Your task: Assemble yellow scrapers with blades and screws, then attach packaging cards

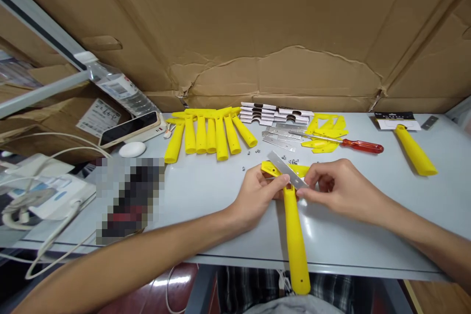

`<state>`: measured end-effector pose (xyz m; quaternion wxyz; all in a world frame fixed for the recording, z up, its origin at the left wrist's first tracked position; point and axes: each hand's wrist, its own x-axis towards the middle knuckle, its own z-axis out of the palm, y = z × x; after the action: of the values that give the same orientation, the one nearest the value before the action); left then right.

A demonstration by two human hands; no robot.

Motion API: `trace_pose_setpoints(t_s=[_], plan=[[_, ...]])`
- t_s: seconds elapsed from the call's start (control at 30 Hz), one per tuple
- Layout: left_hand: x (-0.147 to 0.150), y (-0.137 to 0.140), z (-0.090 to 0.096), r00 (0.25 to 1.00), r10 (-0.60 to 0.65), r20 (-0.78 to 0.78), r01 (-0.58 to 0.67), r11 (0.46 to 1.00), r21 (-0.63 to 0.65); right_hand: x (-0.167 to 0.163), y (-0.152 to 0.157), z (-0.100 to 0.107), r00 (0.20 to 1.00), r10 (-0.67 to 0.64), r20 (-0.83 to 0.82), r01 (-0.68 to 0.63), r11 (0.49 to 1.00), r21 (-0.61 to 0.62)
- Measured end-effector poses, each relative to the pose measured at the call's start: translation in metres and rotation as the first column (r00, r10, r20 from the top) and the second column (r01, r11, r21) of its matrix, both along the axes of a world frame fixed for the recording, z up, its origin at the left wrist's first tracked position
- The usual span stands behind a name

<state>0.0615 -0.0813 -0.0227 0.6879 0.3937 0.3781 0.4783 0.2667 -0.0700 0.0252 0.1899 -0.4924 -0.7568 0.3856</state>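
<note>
Over the table's front part, my left hand (pixel 259 191) grips the head of a yellow scraper (pixel 296 240), whose handle points toward me past the table edge. A flat metal blade (pixel 289 170) lies slanted across that head, under my left thumb. At the blade's right end, my right hand (pixel 336 186) pinches it between thumb and fingertips. Just beyond my hands are small loose screws (pixel 293 162). A screwdriver (pixel 362 146) with a red handle rests behind my right hand, near several yellow plastic plates (pixel 327 132) and loose blades (pixel 281 133).
Several yellow scraper handles (pixel 200 135) stand in a row at the back, beside stacked white cards (pixel 257 113). One scraper (pixel 415 149) with a black-and-white card lies right. At left are a phone (pixel 128 130), a water bottle (pixel 119 88) and cables (pixel 55 235). Cardboard (pixel 279 24) walls the back.
</note>
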Motion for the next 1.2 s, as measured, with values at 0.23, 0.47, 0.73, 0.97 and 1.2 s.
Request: trace_pose_setpoints(t_s=[0.23,0.47,0.73,0.97,1.2], plan=[[-0.001,-0.001,0.004,0.998,-0.067,-0.006,0.067,0.997,-0.025,0.016,0.027,0.006,0.955,-0.106,-0.276,0.045,0.974,-0.221],[-0.002,0.0,0.002,0.996,-0.084,-0.006,0.084,0.996,-0.011,0.026,0.041,0.002,0.949,-0.076,-0.306,-0.002,0.969,-0.245],[-0.003,0.0,0.0,0.996,-0.094,-0.005,0.094,0.995,0.017,0.027,0.042,-0.004,0.959,0.044,-0.279,-0.105,0.972,-0.21],[-0.003,-0.002,0.004,0.993,-0.107,-0.054,0.11,0.993,0.052,0.02,0.038,-0.003,0.975,0.031,-0.222,-0.084,0.969,-0.233],[-0.001,-0.002,0.007,0.994,-0.099,-0.043,0.101,0.994,0.04,0.016,0.033,-0.003,0.978,-0.013,-0.209,-0.046,0.96,-0.276]])
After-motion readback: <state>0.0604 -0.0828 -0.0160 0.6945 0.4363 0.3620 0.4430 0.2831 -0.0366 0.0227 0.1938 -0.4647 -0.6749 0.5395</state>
